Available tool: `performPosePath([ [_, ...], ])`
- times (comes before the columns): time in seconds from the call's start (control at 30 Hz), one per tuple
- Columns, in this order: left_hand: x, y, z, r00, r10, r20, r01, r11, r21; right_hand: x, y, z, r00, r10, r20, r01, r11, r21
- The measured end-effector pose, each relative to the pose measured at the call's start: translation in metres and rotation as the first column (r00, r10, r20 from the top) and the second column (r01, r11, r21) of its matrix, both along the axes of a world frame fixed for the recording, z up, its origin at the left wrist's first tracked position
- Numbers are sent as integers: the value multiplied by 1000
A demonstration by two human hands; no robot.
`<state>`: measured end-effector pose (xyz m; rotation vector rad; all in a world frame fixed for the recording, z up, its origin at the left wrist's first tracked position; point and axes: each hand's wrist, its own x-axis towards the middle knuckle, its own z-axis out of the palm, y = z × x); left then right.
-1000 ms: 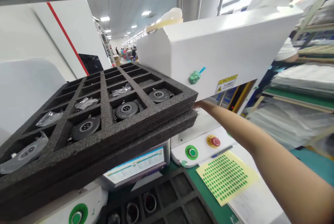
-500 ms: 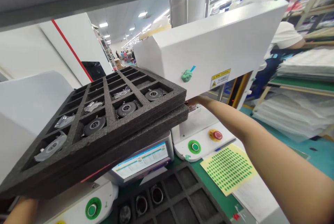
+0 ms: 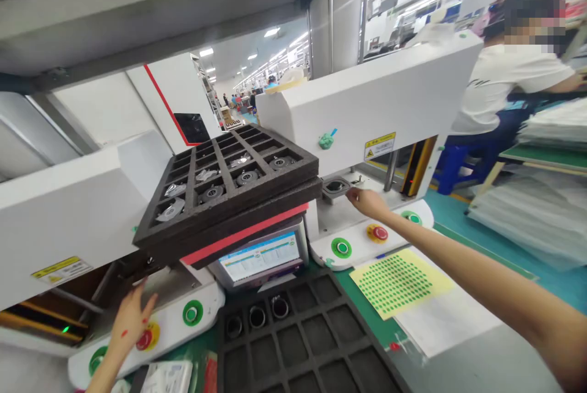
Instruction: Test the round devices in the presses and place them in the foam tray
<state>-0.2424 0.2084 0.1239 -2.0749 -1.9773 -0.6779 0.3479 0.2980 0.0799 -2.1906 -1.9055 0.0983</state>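
Note:
My left hand (image 3: 132,318), fingers spread and holding nothing, hovers over the front of the left machine, close to its red stop button (image 3: 145,338). At the right machine, my right hand (image 3: 367,202) has its fingers curled together at the edge of a black square fixture (image 3: 337,186). Whatever its fingertips grip is too small to make out. Between the machines sits a stack of black foam trays (image 3: 220,213), above a monitor (image 3: 261,257). Round dark parts (image 3: 248,178) and clear-wrapped parts (image 3: 170,209) lie in the top tray's compartments.
Below lies another black foam tray (image 3: 300,326) with a few ring-shaped parts (image 3: 257,317). A yellow sheet of green dots (image 3: 397,283) is to its right. Green buttons (image 3: 342,248) line the machine fronts. A seated person (image 3: 504,81) works at the right.
The tray stack appears farther off and lower in view. My left hand, mostly hidden beneath it before, now shows with spread fingers. My right hand has come out from behind the stack's corner.

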Motion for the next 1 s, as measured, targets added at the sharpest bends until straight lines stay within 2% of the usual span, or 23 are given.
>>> performPosePath([
  [0.1, 1, -64, -26, 999, -40, 34, 43, 993, -106, -53, -56, -34, 987, 154, -35, -156, 986, -53],
  [0.17, 9, -109, -40, 996, -66, 54, 75, 982, -171, -102, -84, -54, 955, 290, -65, -296, 949, -105],
  [0.23, 16, -152, -45, 991, -85, 99, 106, 968, -225, -151, -101, -69, 913, 398, -93, -407, 903, -137],
  [0.3, 18, -193, -43, 983, -76, 169, 118, 959, -257, -191, -107, -76, 887, 450, -106, -461, 875, -150],
  [0.37, 14, -234, -40, 969, -53, 241, 120, 954, -274, -218, -106, -76, 883, 457, -103, -468, 871, -150],
  [0.47, 0, -294, -42, 949, 21, 315, 84, 944, -318, -237, -100, -75, 895, 438, -84, -446, 883, -148],
  [0.57, -9, -344, -52, 897, 215, 386, -56, 923, -382, -244, -97, -78, 907, 419, -51, -421, 892, -166],
  [0.63, -12, -368, -58, 842, 333, 424, -141, 895, -423, -247, -98, -82, 914, 406, -20, -402, 896, -189],
  [0.73, -13, -388, -61, 792, 406, 456, -192, 875, -445, -251, -101, -86, 921, 388, 35, -371, 901, -223],
  [0.83, -11, -394, -59, 783, 410, 468, -231, 890, -393, -255, -103, -88, 924, 375, 78, -347, 905, -245],
  [1.0, 2, -388, -48, 816, 391, 427, -254, 905, -342, -258, -104, -91, 923, 366, 120, -324, 907, -269],
])
